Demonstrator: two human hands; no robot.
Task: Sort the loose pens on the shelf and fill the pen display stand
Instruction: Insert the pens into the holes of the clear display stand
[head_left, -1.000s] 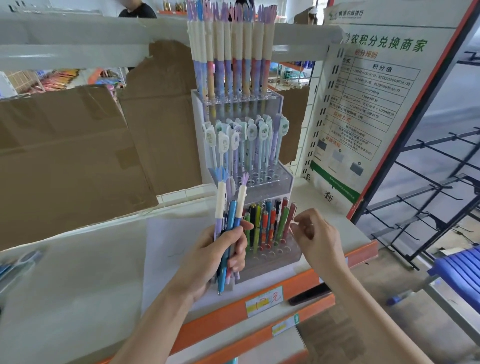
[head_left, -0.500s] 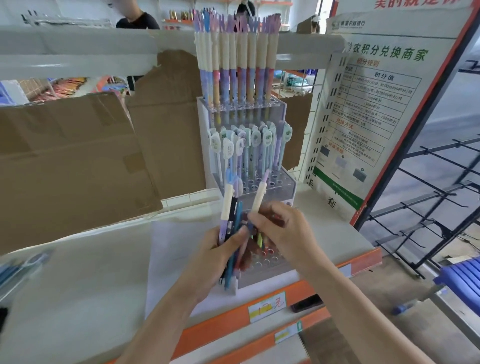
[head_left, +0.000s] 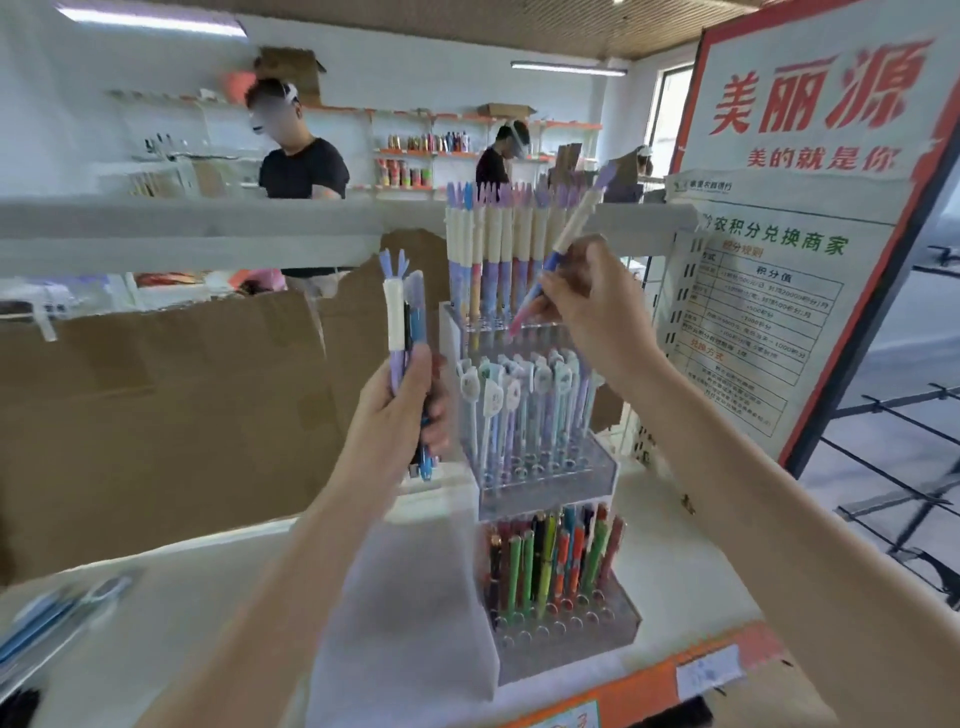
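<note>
one three-tier pen display stand (head_left: 540, 483), two hands, one pen (head_left: 563, 244) in the right, two people behind.

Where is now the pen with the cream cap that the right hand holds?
In the head view, the cream-capped pen is pinched in the right hand at upper centre-right, tilted, with its pink tip just above the top tier of the pen display stand.

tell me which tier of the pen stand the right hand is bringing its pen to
The top tier, holding tall cream-capped pens. The right hand tilts a matching pen over it; the middle and bottom tiers sit lower.
</note>
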